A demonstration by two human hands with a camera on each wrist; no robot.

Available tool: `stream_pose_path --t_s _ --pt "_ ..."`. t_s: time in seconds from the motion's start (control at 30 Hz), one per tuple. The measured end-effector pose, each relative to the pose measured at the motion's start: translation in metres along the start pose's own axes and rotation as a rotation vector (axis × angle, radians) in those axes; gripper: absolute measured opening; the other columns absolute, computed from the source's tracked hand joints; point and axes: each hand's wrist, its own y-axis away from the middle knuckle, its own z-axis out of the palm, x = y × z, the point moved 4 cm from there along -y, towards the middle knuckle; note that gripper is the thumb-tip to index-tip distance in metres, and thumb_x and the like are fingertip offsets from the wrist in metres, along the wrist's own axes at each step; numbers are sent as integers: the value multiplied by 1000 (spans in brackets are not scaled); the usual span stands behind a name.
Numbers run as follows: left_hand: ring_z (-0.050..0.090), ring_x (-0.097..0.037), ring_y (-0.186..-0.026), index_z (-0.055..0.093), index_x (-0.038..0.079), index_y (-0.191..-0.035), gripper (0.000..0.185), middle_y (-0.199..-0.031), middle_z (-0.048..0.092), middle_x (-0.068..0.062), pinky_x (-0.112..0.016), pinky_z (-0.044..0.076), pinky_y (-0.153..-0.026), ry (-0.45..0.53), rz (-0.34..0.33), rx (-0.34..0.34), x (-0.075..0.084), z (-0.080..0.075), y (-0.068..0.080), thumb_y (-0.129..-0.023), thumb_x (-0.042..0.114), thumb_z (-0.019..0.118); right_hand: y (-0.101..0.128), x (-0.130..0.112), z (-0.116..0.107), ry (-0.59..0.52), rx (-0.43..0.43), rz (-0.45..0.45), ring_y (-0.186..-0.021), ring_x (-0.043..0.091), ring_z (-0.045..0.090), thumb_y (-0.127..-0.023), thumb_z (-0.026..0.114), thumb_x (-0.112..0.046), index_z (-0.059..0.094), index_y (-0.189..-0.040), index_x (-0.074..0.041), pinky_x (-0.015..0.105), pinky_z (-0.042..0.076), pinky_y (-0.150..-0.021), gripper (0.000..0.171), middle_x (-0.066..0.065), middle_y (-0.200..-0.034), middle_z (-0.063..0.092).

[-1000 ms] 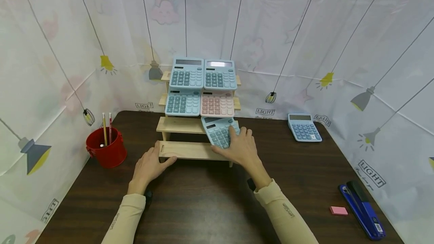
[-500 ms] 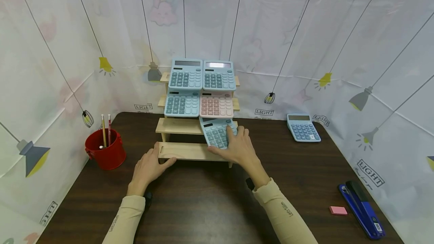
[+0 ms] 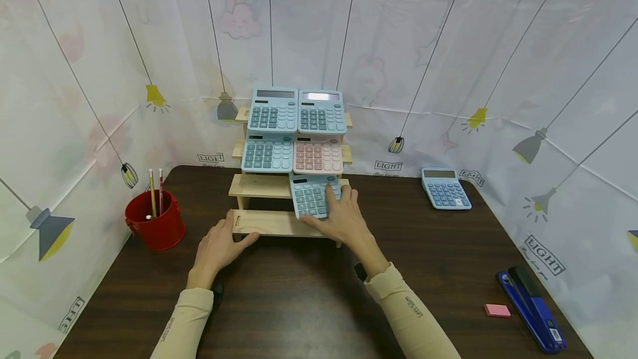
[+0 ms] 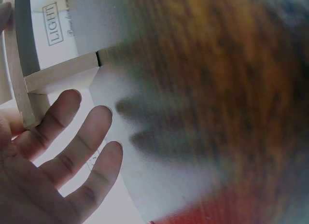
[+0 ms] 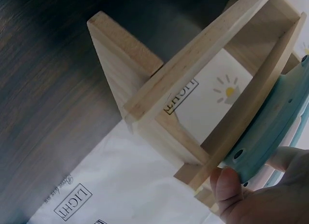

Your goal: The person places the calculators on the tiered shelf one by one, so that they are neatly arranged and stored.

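One blue calculator (image 3: 313, 195) leans on the rack (image 3: 259, 184) under right-hand fingers (image 3: 333, 204).

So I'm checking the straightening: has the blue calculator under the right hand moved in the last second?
Yes. The blue calculator slid left and squared up under the pink calculator.

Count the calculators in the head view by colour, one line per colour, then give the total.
Blue calculators: 5 – two on the top shelf, one on the second shelf, one under the right hand, one on the table.
Pink calculators: 1.
Total: 6.
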Motion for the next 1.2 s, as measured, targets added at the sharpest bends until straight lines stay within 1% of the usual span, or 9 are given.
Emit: stream_pose_path --t_s 0.17,0.33,0.43,0.5,0.6,0.67,0.8,0.93,1.2 --pt "57 -44 -120 17 1 -160 112 -146 49 -28 -62 49 -97 2 -4 1 -1 0 0 -86 77 55 0 -6 3 -32 -10 3 -121 38 33 -79 66 -75 31 -157 -8 49 45 -99 109 28 -142 33" --pt "58 -43 -118 19 1 -160 113 -146 50 -28 -61 49 -96 0 -1 5 -1 0 -1 -85 78 54 -3 -14 6 -43 -1 -9 -127 41 35 -81 66 -73 31 -158 -8 51 44 -104 107 30 -151 28" --pt "59 -43 -117 19 1 -160 114 -146 50 -28 -61 50 -96 -3 -1 4 -1 0 -1 -85 80 53 -4 -20 8 -47 -13 -9 -137 43 31 -82 65 -73 30 -158 -8 53 42 -110 106 31 -158 20" --pt "59 -43 -117 20 1 -159 114 -146 50 -28 -60 50 -96 -6 -2 4 -1 0 -2 -85 80 53 -5 -24 10 -41 -24 -10 -139 43 28 -83 63 -73 31 -158 -9 55 45 -107 104 30 -159 20" --pt "60 -42 -115 20 1 -159 114 -145 51 -28 -60 51 -95 -10 -3 7 -1 0 -2 -85 80 53 -6 -30 12 -25 -26 -29 -137 42 30 -86 60 -73 33 -157 -8 56 46 -104 100 31 -154 26" --pt "60 -42 -115 20 1 -159 114 -145 51 -27 -60 51 -95 -10 -5 6 -1 0 -2 -85 80 53 -8 -33 13 1 -12 -55 -127 40 34 -87 58 -72 36 -156 -6 54 49 -97 97 31 -146 33" --pt "59 -43 -116 19 1 -160 114 -146 49 -28 -60 50 -96 -9 -12 1 0 0 -2 -85 80 53 -10 -40 15 14 -1 -91 -122 39 36 -90 57 -69 37 -154 -4 50 48 -98 94 33 -142 36" --pt "59 -43 -117 19 1 -160 113 -146 49 -28 -60 50 -96 -8 -12 1 0 0 -2 -85 79 54 -12 -46 18 13 -2 -100 -120 37 35 -93 55 -67 35 -155 -3 47 45 -99 92 31 -139 36" --pt "59 -44 -118 19 1 -160 112 -147 49 -28 -61 50 -97 -1 -10 -6 0 -2 -1 -86 77 55 -13 -59 22 -3 -8 -125 -118 35 34 -95 52 -64 33 -156 -1 46 43 -99 89 31 -137 37"
